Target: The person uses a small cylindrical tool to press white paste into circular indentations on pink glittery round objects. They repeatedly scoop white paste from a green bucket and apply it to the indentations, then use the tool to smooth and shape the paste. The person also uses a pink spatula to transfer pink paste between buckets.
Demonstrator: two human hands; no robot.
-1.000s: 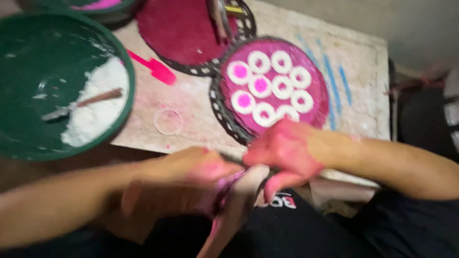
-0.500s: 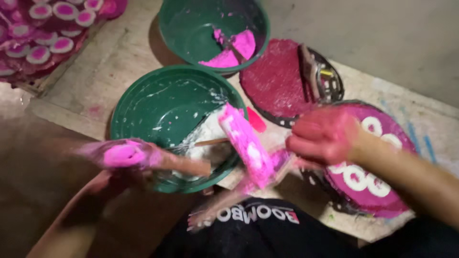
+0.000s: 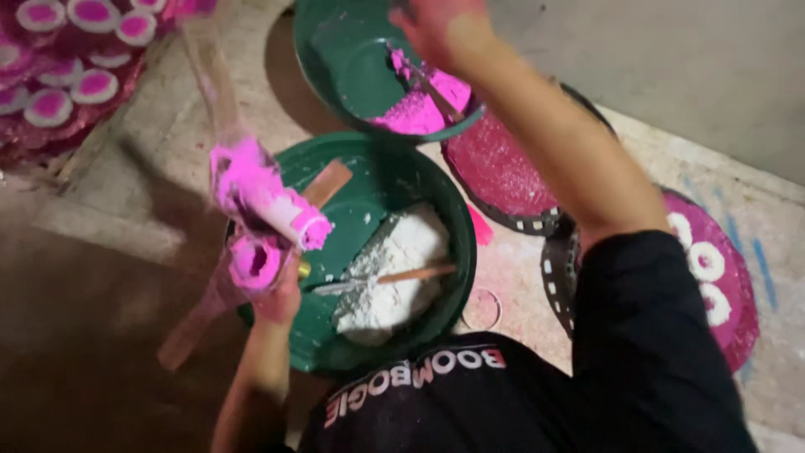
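A small tube-shaped mould (image 3: 270, 208), caked all over in bright pink powder, is gripped in the left hand (image 3: 272, 289) and held tilted above the near rim of the large green basin (image 3: 436, 210). The left hand is clamped round its lower end, together with what looks like a second pink-coated ring; the blur does not allow the two to be told apart for certain. The right hand (image 3: 436, 29) is stretched well away from the left, over the smaller green bowl (image 3: 335, 50) at the top of the view, beside the handle of a stick (image 3: 432, 88) lying in the pink powder (image 3: 419, 109). Whether its fingers are closed on that handle cannot be told.

The step is judged to be a scooping of pink powder for the mould. It would be done best with the mould kept level over a basin, so that loose grains fall back in, and with the scoop lifted slowly.

In the large basin a heap of white powder (image 3: 394, 268), dry and crumbly, is crossed by a thin wooden-handled spatula (image 3: 394, 277). A flat wooden stick (image 3: 327, 180) rests against the basin wall. To the right lie round perforated trays (image 3: 503, 176), dusted dark pink, one bearing white rings (image 3: 704, 260). More pink-centred white rings (image 3: 71, 84) are stacked at the upper left.
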